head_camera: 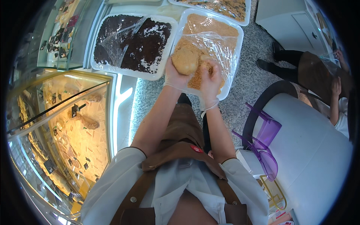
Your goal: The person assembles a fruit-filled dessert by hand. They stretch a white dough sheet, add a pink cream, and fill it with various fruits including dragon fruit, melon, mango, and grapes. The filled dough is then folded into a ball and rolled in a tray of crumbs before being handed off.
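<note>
My left hand, in a clear disposable glove, cups a round bun coated in tan crumbs. Beside it my right hand, gloved too, has its fingers curled low over the tan crumbs; some crumbs show around the fingertips, but whether they are gripped is unclear. Both hands are over the near part of a white plastic tray of these crumbs. Clear plastic wrap is bunched across the tray's middle and right side.
To the left stands a white tray of dark crumbs with white powder, partly under wrap. Another crumb-filled tray is beyond. Glass display cases line the left. At right are a curved white counter, purple plastic holders and another person.
</note>
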Demonstrator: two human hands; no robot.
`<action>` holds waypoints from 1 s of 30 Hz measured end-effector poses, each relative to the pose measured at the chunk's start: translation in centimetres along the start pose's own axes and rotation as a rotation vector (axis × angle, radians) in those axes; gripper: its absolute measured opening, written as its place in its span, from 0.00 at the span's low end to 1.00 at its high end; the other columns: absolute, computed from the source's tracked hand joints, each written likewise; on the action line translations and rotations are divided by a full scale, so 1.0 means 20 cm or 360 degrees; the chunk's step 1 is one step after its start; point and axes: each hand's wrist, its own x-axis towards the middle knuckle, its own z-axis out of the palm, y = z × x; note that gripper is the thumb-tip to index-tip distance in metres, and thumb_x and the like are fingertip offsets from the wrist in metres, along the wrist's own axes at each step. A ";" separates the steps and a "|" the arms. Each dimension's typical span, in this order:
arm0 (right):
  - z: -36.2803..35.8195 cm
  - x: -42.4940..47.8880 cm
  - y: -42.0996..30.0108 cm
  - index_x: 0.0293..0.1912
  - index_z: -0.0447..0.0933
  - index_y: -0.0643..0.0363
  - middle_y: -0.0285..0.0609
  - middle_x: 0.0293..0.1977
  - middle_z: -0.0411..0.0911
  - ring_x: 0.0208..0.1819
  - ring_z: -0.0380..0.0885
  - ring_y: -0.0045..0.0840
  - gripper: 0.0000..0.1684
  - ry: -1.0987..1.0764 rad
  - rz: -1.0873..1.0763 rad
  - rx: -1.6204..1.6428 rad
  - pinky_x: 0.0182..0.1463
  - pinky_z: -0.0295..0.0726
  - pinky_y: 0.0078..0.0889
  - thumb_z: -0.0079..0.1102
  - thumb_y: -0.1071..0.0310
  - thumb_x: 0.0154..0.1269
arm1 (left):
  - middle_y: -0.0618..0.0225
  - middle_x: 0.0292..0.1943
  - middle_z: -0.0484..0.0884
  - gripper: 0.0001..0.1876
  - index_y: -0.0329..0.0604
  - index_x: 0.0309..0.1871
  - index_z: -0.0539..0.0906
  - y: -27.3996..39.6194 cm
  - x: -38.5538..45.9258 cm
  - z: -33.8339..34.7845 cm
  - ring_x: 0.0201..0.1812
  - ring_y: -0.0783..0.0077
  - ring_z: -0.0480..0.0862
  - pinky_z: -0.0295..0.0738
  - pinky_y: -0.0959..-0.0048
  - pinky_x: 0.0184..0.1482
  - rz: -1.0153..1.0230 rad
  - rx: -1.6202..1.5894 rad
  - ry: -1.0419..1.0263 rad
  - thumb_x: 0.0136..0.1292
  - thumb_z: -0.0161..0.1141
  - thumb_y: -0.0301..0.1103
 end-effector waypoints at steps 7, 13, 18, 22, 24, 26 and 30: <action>-0.06 -0.07 0.00 0.74 0.63 0.65 0.58 0.73 0.62 0.77 0.56 0.50 0.31 -0.0285 -0.0193 -0.0245 0.80 0.51 0.49 0.46 0.60 0.79 | 0.53 0.66 0.78 0.30 0.44 0.70 0.73 -0.15 -0.02 0.15 0.67 0.48 0.77 0.71 0.45 0.70 -0.0081 0.0097 0.0238 0.77 0.35 0.55; -0.13 0.04 -0.07 0.75 0.60 0.65 0.52 0.74 0.62 0.75 0.61 0.44 0.34 -0.0062 0.0066 0.0130 0.78 0.57 0.45 0.38 0.50 0.83 | 0.54 0.69 0.75 0.30 0.43 0.70 0.72 -0.17 -0.05 0.18 0.70 0.51 0.75 0.68 0.50 0.72 0.0058 0.0136 0.0064 0.77 0.40 0.54; -0.05 0.14 -0.07 0.69 0.68 0.60 0.47 0.65 0.72 0.68 0.72 0.35 0.30 0.0097 0.1199 0.1538 0.70 0.74 0.46 0.39 0.48 0.82 | 0.58 0.70 0.74 0.28 0.42 0.73 0.70 -0.15 -0.24 0.18 0.73 0.57 0.71 0.62 0.59 0.76 0.0744 0.1118 -0.0347 0.79 0.43 0.50; -0.06 0.18 -0.01 0.64 0.74 0.57 0.45 0.61 0.77 0.63 0.78 0.35 0.26 0.0073 0.1497 0.2090 0.63 0.81 0.47 0.42 0.49 0.82 | 0.60 0.70 0.74 0.28 0.39 0.73 0.70 -0.11 -0.26 0.17 0.74 0.60 0.68 0.58 0.62 0.77 0.0957 0.1073 -0.0236 0.80 0.41 0.47; -0.09 0.12 -0.03 0.63 0.76 0.58 0.46 0.60 0.78 0.63 0.77 0.35 0.26 -0.0045 0.1319 0.1914 0.65 0.79 0.44 0.43 0.50 0.81 | 0.59 0.70 0.74 0.27 0.39 0.71 0.72 -0.10 -0.26 0.17 0.72 0.60 0.71 0.62 0.62 0.76 0.0302 0.0612 -0.0264 0.78 0.45 0.47; -0.12 0.07 -0.01 0.62 0.78 0.59 0.46 0.59 0.79 0.63 0.77 0.37 0.26 -0.0267 0.0924 0.1488 0.66 0.77 0.41 0.44 0.51 0.81 | 0.58 0.68 0.76 0.27 0.38 0.70 0.74 -0.11 -0.18 0.08 0.69 0.59 0.75 0.66 0.60 0.74 0.0013 0.0379 -0.0306 0.77 0.47 0.47; -0.06 0.01 -0.06 0.59 0.78 0.65 0.56 0.60 0.75 0.65 0.71 0.45 0.18 0.0394 -0.0009 -0.0192 0.72 0.65 0.45 0.56 0.68 0.75 | 0.57 0.62 0.81 0.23 0.36 0.62 0.79 -0.02 -0.17 0.05 0.66 0.57 0.79 0.72 0.56 0.70 0.0006 0.0311 -0.0453 0.76 0.45 0.44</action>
